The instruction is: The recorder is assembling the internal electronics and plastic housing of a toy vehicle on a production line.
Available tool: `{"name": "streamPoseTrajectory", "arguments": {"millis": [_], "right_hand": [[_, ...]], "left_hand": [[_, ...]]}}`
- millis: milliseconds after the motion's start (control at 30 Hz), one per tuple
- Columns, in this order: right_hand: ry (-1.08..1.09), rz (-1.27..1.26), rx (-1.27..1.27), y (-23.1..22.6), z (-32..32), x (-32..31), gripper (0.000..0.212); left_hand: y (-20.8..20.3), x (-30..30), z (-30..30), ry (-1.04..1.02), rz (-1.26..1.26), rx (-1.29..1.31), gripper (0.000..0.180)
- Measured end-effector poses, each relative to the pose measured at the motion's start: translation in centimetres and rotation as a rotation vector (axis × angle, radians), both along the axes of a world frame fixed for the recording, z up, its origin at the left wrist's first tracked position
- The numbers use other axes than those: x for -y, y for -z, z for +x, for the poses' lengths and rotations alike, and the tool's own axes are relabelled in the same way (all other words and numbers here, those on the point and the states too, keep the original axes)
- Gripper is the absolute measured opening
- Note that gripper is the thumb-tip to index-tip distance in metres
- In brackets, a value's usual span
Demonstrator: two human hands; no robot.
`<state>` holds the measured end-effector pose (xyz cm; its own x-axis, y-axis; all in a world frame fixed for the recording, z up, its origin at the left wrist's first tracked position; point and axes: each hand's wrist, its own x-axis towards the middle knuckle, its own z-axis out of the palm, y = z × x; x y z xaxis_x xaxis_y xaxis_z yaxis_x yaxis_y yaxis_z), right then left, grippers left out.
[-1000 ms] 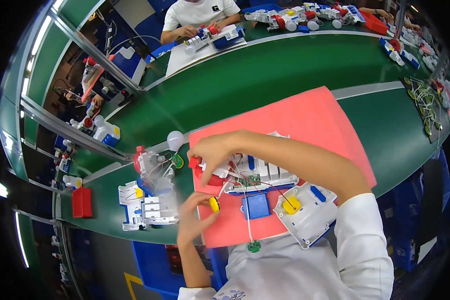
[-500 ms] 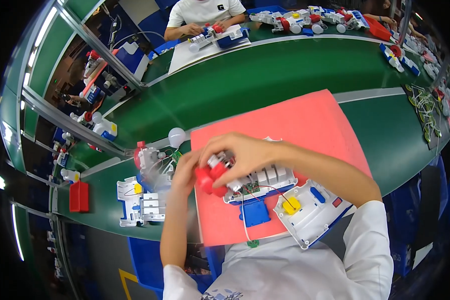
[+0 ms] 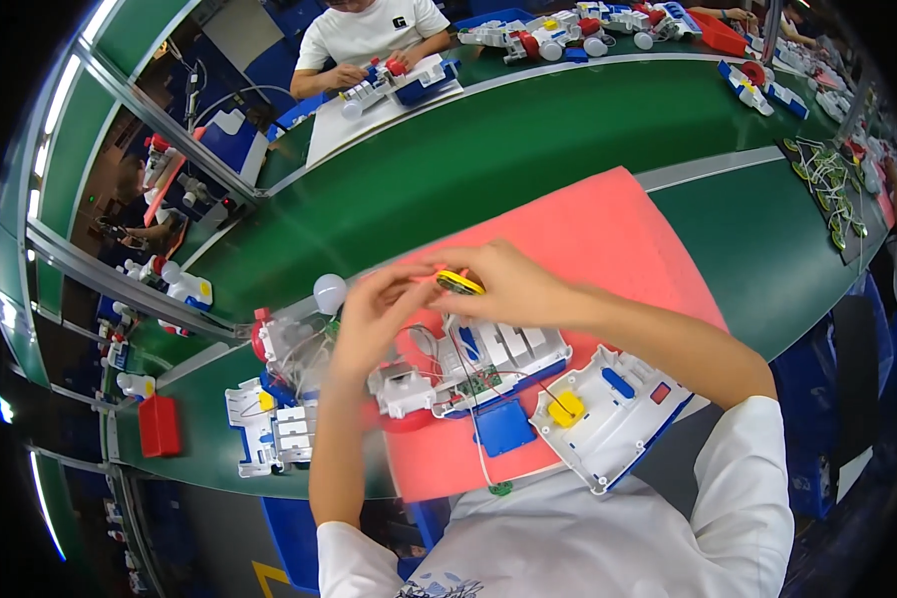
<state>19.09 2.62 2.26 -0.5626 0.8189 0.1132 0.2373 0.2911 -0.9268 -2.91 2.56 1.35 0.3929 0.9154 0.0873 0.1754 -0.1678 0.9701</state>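
Both hands meet above the work: the right hand (image 3: 513, 289) pinches a small yellow disc-shaped part (image 3: 458, 282) between thumb and fingertips, and the left hand (image 3: 379, 314) closes its fingertips on the same part from the other side. The part is held in the air, just above the opened white plastic toy body (image 3: 488, 359), which lies on a pink foam mat (image 3: 608, 239) with thin wires and a small green circuit board (image 3: 480, 381) exposed. Just beside the body, toward the person, lie a blue square cover (image 3: 503, 427) and a white shell half (image 3: 608, 414) bearing a yellow button. Left of the mat, on the green bench (image 3: 528, 140), stand further white toy sections (image 3: 269, 429) and a red block (image 3: 159, 426).
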Motion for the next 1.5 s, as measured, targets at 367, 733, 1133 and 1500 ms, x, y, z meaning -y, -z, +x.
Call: {"name": "streamPoseTrajectory", "arguments": {"millis": [367, 733, 1133, 1500], "right_hand": [[-0.128, 0.131, 0.281, -1.0, 10.0, 10.2, 0.021], [-0.341, 0.706, 0.417, 2.4, 1.2, 19.4, 0.033], [-0.707, 1.203, 1.172, 6.9, -3.2, 19.7, 0.019], [-0.838, 1.491, 1.039, 7.8, -3.1, 18.7, 0.026]], "left_hand": [[7.1, 13.3, -4.5, -0.297, 0.040, -0.077, 0.104], [7.9, 7.8, -3.1, -0.343, 0.170, -0.042, 0.063], [11.0, 9.7, -5.1, -0.333, 0.097, 0.057, 0.075], [10.9, 11.1, -4.9, -0.343, 0.069, 0.028, 0.075]]}}
